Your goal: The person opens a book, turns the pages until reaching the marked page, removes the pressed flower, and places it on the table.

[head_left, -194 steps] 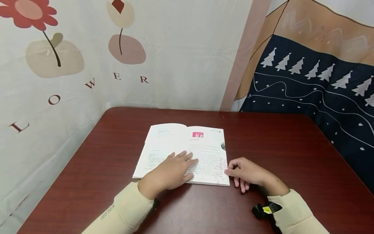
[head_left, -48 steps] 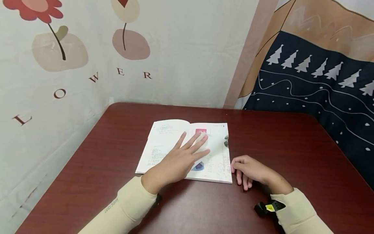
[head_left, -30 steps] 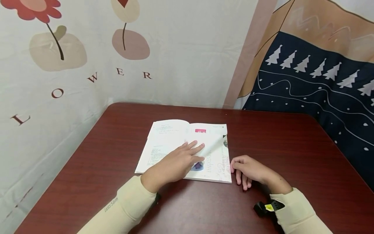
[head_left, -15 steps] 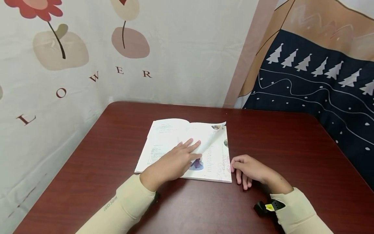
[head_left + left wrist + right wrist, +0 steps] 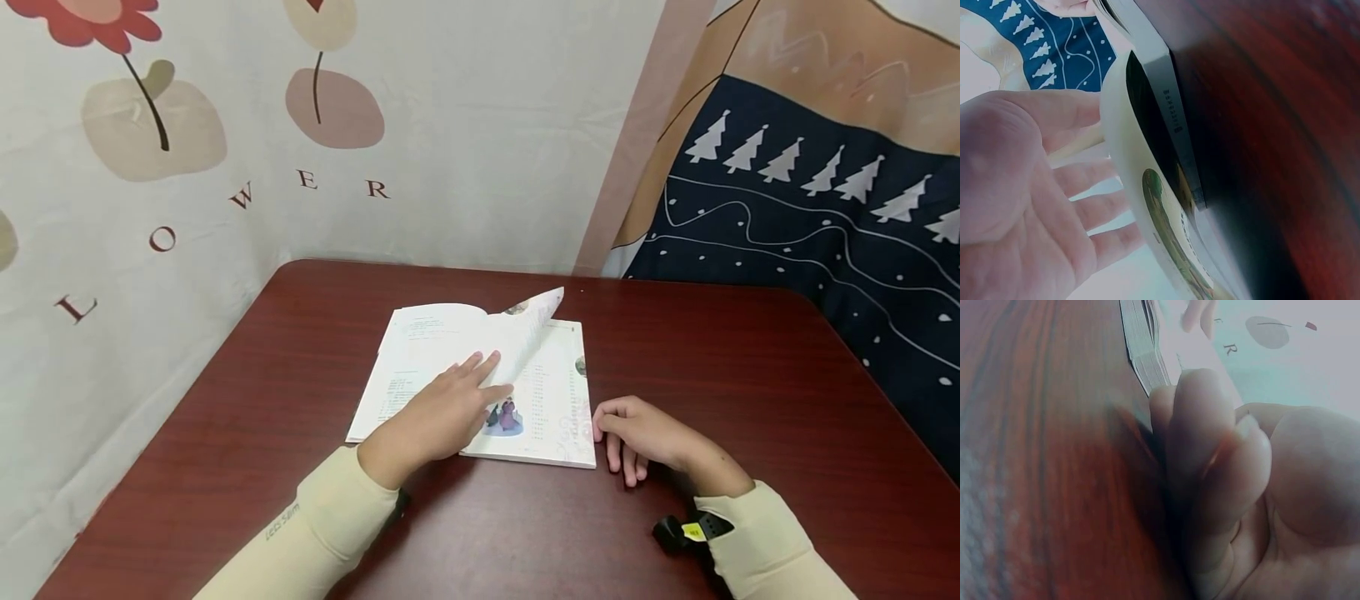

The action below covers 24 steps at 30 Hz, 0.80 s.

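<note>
A book (image 5: 562,417) lies open on the table. One right-hand page (image 5: 531,323) bows up and leans left, its far corner raised past the book's top edge. Beneath it shows a page with a purple-figure illustration (image 5: 507,417). My left hand (image 5: 431,417) rests across the book's middle, fingers extended against the lifted page. In the left wrist view, the palm (image 5: 1016,200) faces bowed pages (image 5: 1129,144), and the book's spine (image 5: 1175,119) shows. Beside the book's right edge, my right hand (image 5: 645,435) rests with loosely curled fingers (image 5: 1200,419), holding nothing.
The dark red wooden table (image 5: 712,358) carries the book and both forearms. A pale printed cloth (image 5: 480,167) hangs behind it, and a navy cloth with white trees (image 5: 795,217) hangs at the right. A black strap device (image 5: 671,533) sits at the right wrist.
The right-hand page with the pink heading has been pushed up and leftward, uncovering the illustrated page. My left hand reached farther up, then drew back. My right hand has left the page edge.
</note>
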Tool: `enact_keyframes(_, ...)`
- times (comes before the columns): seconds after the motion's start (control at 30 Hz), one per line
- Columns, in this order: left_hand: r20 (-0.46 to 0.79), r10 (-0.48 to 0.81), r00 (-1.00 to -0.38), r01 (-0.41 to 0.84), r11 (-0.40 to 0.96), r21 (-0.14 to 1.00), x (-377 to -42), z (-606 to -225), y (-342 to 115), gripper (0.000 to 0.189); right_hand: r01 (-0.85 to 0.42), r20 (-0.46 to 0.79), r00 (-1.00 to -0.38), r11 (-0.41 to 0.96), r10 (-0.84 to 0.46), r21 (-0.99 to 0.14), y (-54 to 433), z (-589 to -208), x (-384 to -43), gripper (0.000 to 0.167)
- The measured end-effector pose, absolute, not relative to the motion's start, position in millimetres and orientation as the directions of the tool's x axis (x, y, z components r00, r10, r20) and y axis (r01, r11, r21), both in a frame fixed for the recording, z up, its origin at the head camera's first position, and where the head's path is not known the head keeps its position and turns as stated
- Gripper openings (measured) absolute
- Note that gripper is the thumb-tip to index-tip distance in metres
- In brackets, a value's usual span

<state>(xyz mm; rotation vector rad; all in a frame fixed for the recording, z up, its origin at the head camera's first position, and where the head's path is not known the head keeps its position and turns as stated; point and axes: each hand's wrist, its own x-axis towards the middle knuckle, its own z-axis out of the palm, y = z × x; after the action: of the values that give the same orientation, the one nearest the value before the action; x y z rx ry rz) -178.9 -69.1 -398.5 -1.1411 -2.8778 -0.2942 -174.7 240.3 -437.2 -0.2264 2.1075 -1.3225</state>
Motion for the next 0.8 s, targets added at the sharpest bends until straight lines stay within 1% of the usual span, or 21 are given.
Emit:
enact_keyframes(0.13,0.133,0.662,-0.738,0.675,0.725,0.136,-178.8,-397.8,-68.9,0.039,0.178,-0.417,-0.787,0.48,-0.455,-0.859,240.2,-436.7,-174.6,0.024)
enact_keyframes(0.27,0.137,0.641,-0.755,0.656,0.744,0.128,-178.8,-398.1,-68.6,0.04,0.181,-0.418,-0.787,0.478,-0.453,-0.86,240.1,-436.4,-174.2,0.024)
enact_keyframes(0.8,0.036,0.556,-0.831,0.556,0.824,0.114,-179.2,-396.5,-68.1,0.045,0.176,-0.41,-0.79,0.471,-0.456,-0.864,241.0,-437.2,-174.0,0.024)
